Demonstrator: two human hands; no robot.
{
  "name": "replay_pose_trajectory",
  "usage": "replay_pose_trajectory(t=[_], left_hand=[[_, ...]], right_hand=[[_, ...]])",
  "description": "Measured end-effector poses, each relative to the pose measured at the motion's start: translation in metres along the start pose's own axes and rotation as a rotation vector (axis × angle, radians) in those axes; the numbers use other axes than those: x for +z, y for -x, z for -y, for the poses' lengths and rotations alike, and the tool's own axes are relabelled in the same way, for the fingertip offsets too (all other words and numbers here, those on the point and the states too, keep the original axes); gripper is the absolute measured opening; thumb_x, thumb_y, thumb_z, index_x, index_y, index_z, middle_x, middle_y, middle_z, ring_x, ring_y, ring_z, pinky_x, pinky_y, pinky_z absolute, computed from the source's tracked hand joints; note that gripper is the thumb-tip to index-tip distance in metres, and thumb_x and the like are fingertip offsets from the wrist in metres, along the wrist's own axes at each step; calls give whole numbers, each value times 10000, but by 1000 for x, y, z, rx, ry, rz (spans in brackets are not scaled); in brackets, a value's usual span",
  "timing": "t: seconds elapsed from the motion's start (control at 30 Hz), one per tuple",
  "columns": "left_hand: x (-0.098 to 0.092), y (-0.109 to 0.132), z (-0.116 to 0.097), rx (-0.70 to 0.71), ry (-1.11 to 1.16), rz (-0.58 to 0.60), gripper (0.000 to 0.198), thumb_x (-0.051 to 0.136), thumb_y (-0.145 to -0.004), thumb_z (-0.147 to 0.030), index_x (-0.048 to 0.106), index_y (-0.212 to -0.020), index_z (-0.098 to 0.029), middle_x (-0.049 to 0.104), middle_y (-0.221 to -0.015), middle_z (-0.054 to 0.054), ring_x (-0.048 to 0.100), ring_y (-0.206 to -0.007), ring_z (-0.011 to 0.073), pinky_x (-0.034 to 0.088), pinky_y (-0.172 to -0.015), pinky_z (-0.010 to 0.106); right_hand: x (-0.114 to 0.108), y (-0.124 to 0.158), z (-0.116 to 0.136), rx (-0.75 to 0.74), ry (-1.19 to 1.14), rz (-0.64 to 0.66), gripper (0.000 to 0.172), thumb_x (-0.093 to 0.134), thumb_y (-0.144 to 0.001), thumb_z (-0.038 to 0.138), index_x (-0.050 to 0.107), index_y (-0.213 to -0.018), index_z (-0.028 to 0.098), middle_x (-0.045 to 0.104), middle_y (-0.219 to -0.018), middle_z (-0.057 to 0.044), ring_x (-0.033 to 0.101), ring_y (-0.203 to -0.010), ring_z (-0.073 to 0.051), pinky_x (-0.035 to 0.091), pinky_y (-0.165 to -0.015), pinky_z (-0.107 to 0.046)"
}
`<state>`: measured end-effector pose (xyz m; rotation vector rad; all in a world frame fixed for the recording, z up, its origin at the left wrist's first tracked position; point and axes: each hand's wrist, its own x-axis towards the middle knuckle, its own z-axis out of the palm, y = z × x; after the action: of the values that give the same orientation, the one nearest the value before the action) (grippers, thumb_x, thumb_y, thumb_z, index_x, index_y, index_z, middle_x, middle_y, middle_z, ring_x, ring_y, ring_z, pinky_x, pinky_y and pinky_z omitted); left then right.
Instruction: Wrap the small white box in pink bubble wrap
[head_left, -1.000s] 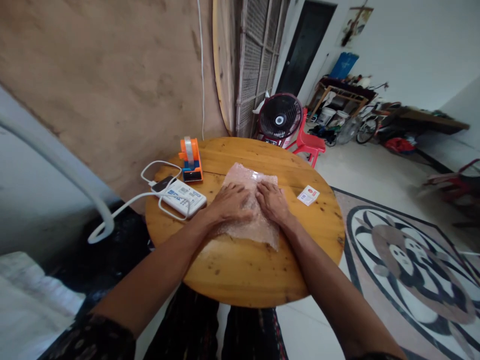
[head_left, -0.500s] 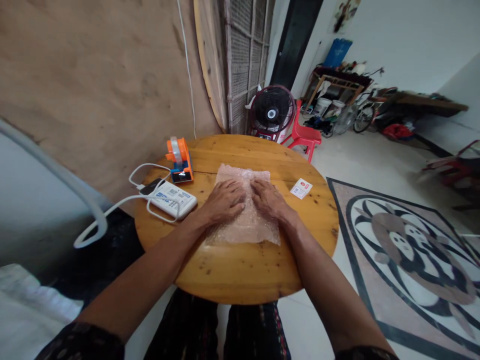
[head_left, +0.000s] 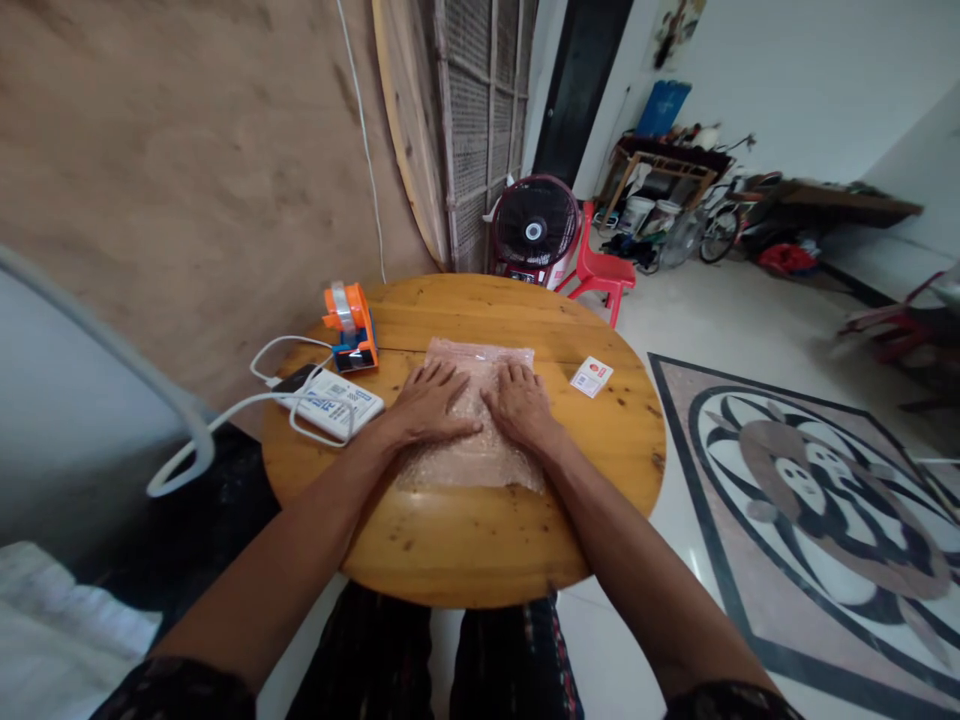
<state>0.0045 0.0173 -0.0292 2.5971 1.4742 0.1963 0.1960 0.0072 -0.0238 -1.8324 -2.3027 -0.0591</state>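
Observation:
A pinkish sheet of bubble wrap (head_left: 472,465) lies flat on the round wooden table (head_left: 465,560) in front of me. My left hand (head_left: 433,403) rests palm down on its left half, fingers spread and thumb pointing inward. On the right half lies my right hand (head_left: 519,405), also palm down, its fingers stretched forward. A narrow strip of the wrap shows between the two hands. Whether anything lies under the sheet cannot be seen.
An orange and blue tape dispenser (head_left: 351,328) stands at the table's left, near a white power bank (head_left: 341,402) with a cable. A small printed card (head_left: 592,377) lies right. Beyond the table are a fan (head_left: 536,230) and a red chair (head_left: 604,268).
My hands have moved a little apart on the bubble wrap, with the left fingers and thumb spread wider. The whole view has shifted slightly.

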Motion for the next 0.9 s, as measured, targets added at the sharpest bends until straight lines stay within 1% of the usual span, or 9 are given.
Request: replay_pose_trajectory(t=[0.13, 0.2, 0.33, 0.43, 0.57, 0.67, 0.77, 0.83, 0.9], left_hand=[[-2, 2, 1, 5, 13, -39, 622, 293, -944, -599, 428, -1430, -235, 346, -1554, 107, 248, -1453, 319, 201, -1161, 502], [-4, 3, 2, 11, 15, -49, 545, 253, -977, -508, 452, -1409, -240, 371, -1542, 92, 266, -1447, 299, 222, -1154, 489], [-5, 2, 3, 24, -7, -46, 537, 352, -947, -481, 466, -1397, -212, 379, -1535, 114, 287, -1436, 315, 232, -1149, 497], [-4, 1, 4, 38, -19, -53, 527, 365, -943, -461, 469, -1394, -209, 388, -1529, 111, 287, -1436, 313, 227, -1153, 497], [-5, 2, 6, 54, -12, -82, 523, 391, -938, -446, 485, -1377, -178, 408, -1505, 141, 310, -1414, 347, 257, -1133, 528], [-5, 2, 5, 97, 4, -155, 411, 457, -916, -384, 566, -1261, -187, 515, -1398, 132, 397, -1349, 323, 311, -1107, 520], [-2, 0, 4, 200, 40, -242, 312, 474, -907, -283, 608, -1174, -194, 564, -1337, 111, 411, -1341, 276, 307, -1133, 475], [1, 0, 3, 255, 58, -244, 325, 455, -924, -283, 604, -1199, -193, 560, -1351, 110, 407, -1351, 266, 304, -1145, 458], [4, 0, 1, 260, 57, -198, 370, 444, -940, -340, 584, -1250, -193, 540, -1381, 115, 416, -1348, 278, 322, -1134, 461]], right_hand=[[-8, -1, -1, 18, 22, -25, 477, 315, -995, 411, 597, -1194, 82, 559, -1337, -215, 490, -1219, -331, 371, -985, -454], [-11, -2, -4, 25, 21, -30, 451, 279, -1006, 362, 631, -1126, 107, 610, -1266, -192, 514, -1180, -312, 382, -952, -436], [-12, -4, -8, 40, 64, -26, 381, 329, -979, 285, 650, -1082, 108, 633, -1212, -200, 516, -1163, -318, 371, -924, -443], [-11, -5, -8, 39, 101, -34, 362, 349, -959, 246, 648, -1087, 86, 623, -1208, -225, 513, -1154, -336, 362, -906, -462], [-9, -6, -8, 45, 132, -31, 354, 338, -962, 220, 648, -1087, 104, 626, -1188, -218, 517, -1132, -322, 349, -894, -442], [-7, -7, -9, 43, 150, -30, 338, 351, -966, 239, 657, -1045, 117, 635, -1164, -203, 522, -1105, -309, 340, -879, -429], [-7, -8, -11, 50, 168, -31, 329, 372, -964, 257, 663, -1020, 115, 648, -1133, -192, 529, -1082, -304, 340, -853, -417], [-8, -8, -13, 59, 167, -29, 327, 376, -962, 256, 661, -1037, 115, 650, -1137, -189, 529, -1082, -301, 338, -846, -412], [-10, -8, -14, 68, 157, -26, 324, 376, -962, 247, 657, -1059, 118, 646, -1151, -190, 524, -1093, -297, 333, -852, -407]])
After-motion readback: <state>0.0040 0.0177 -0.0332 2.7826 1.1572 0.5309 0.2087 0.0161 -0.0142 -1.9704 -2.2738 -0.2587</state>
